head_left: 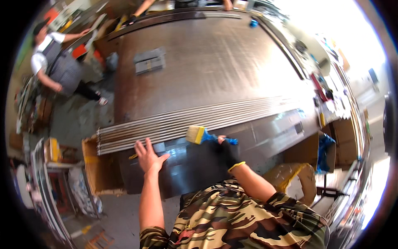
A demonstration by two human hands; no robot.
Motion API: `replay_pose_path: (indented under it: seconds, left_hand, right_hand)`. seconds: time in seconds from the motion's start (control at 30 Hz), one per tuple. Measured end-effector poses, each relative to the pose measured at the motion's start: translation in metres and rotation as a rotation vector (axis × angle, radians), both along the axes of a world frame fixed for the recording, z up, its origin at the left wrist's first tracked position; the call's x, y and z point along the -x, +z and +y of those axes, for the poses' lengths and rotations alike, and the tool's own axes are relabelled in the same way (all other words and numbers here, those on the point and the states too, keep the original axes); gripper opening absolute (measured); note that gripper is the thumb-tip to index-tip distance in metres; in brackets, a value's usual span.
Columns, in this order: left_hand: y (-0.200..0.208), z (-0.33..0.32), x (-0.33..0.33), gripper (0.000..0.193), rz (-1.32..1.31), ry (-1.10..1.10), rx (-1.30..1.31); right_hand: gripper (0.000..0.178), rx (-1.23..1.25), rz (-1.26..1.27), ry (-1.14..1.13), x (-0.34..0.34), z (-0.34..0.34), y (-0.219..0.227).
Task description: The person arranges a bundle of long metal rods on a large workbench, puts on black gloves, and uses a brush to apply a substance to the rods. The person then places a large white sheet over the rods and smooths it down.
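Note:
Several long, thin metal rods lie side by side across the near part of a dark metal table. My bare left hand is spread open at the rods' near edge, close to their left end; whether it presses on them I cannot tell. In my right hand, which wears a black glove with a yellow cuff, is a paintbrush with pale bristles, a yellow band and a blue handle. Its bristles point left, at or just above the nearest rods. The glove hides part of the handle.
Grey flat pieces lie stacked on the table's left. A small blue object sits at the far right. Cardboard boxes stand below the near edge. A person in an apron stands at the left; another person's hands reach the far edge.

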State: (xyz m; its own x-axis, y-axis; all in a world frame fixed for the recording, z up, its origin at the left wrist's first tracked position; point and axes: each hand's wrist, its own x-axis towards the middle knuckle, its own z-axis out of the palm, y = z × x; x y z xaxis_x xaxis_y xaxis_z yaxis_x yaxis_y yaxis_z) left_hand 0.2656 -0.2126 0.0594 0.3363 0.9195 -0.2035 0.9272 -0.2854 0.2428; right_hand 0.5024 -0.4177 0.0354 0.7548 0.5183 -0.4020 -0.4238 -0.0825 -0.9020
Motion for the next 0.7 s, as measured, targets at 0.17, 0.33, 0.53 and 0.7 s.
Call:
replay_pose_path:
  seconds: [0.17, 0.33, 0.53, 0.7]
  left_hand:
    - [0.004, -0.004, -0.009, 0.116, -0.008, -0.017, 0.000]
    - [0.001, -0.004, -0.012, 0.116, -0.032, -0.017, 0.006]
    - [-0.014, 0.005, -0.001, 0.117, -0.028, -0.049, -0.006]
    - [0.004, 0.009, -0.020, 0.122, 0.149, 0.029, 0.098]
  right_hand:
    - [0.010, -0.097, 0.015, -0.349, -0.127, -0.104, -0.012]
    - [0.017, 0.033, -0.040, -0.620, -0.220, -0.171, 0.015]
    - [0.015, 0.085, -0.129, -0.773, -0.347, -0.254, 0.036]
    - [0.023, 0.290, -0.759, -0.575, -0.433, -0.331, 0.045]
